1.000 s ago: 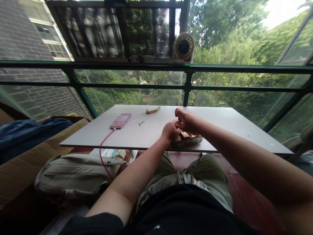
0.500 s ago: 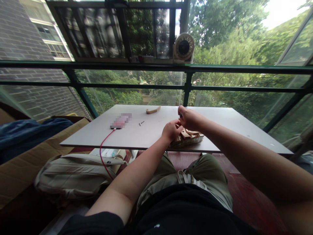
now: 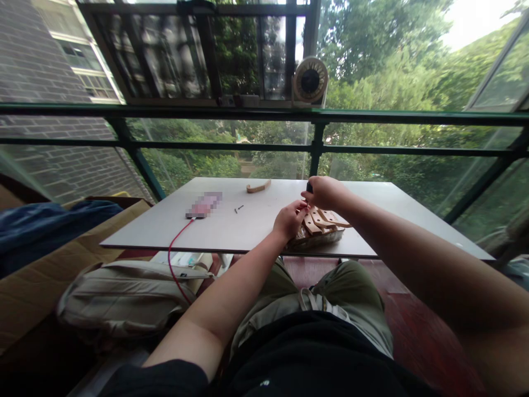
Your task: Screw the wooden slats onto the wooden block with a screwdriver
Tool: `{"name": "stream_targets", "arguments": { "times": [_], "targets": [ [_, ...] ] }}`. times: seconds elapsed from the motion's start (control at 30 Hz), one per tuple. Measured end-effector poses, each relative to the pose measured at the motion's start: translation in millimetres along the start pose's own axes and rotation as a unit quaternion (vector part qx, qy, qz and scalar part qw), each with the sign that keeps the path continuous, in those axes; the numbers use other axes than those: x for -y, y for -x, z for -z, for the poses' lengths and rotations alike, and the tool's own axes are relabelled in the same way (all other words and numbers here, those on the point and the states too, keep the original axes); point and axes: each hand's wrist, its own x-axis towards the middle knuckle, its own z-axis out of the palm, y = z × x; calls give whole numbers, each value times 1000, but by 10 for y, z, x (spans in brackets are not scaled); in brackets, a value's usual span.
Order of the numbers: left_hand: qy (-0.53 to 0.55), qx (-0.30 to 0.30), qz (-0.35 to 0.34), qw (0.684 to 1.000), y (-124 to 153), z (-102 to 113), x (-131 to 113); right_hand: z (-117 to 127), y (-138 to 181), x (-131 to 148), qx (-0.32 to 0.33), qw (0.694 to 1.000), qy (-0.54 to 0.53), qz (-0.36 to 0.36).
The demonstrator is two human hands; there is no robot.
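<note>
My right hand (image 3: 328,192) is closed around the black handle of a screwdriver (image 3: 309,187), held upright with its thin shaft pointing down. Just below, my left hand (image 3: 290,219) pinches close to the shaft's lower end; what its fingertips hold is too small to make out. Beside and under both hands, several light wooden pieces with dark holes (image 3: 317,221) lie across a shallow container with clear, crinkled sides (image 3: 318,241) at the table's front edge.
On the white table (image 3: 231,234) lie a curved wooden hook (image 3: 258,187), two small dark screws (image 3: 238,209) and a blurred-out phone (image 3: 204,205) with a red cable (image 3: 170,253). A fan (image 3: 309,82) stands beyond the green railing (image 3: 215,146). A beige bag (image 3: 119,298) sits at the lower left.
My right hand has shifted slightly right and turned, so the black handle and more of the wooden pieces now show. My left hand stays almost where it was.
</note>
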Motion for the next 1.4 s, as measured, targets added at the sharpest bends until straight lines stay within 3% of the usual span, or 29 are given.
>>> {"name": "stream_targets", "arguments": {
  "times": [0.13, 0.3, 0.43, 0.77, 0.97, 1.4],
  "targets": [
    [4, 2, -6, 1000, -17, 5, 3, 39, 6, -48, -3, 1000, -21, 17],
    [6, 7, -8, 1000, -9, 11, -7, 249, 6, -111, 15, 992, -68, 101],
    [9, 5, -6, 1000, -13, 0, 1, 388, -11, -125, 44, 990, -56, 124],
    [24, 12, -22, 999, -31, -42, 53, 515, -164, 51, 144, 984, 75, 77],
    [31, 11, -24, 999, -34, -48, 73, 488, -277, 60, 223, 969, 96, 36],
    [33, -14, -36, 999, -19, -60, 67, 500, -372, 140, 269, 958, 93, -23]
  ]
}}
